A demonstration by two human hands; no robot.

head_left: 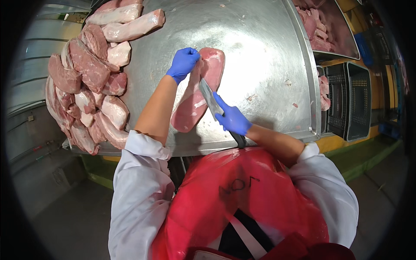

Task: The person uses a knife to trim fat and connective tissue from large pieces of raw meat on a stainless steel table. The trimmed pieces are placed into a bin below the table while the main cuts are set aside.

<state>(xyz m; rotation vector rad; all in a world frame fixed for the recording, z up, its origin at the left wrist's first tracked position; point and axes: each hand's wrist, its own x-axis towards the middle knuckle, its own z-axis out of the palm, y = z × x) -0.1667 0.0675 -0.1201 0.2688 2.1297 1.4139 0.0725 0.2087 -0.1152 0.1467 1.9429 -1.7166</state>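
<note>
A long pink piece of meat [189, 109] with pale streaks lies lengthwise before me on the metal table [268, 73]. My left hand [183, 63], in a blue glove, is closed at its far left edge, fingertips pinching the meat there. In my right hand [232, 118], also gloved in blue, is a knife [209, 97]. Its blade points away and to the left, resting against the right side of the meat. The blade's tip is at the meat's surface; I cannot tell how deep it goes. My right index finger stretches along the blade's back.
Raw meat cuts [89, 58] are heaped along the table's left side. Beyond the right rim stand a metal bin [353, 48] of meat pieces and a dark plastic crate [357, 102]. Small scraps [295, 105] dot the table. My red apron [247, 190] meets its near edge.
</note>
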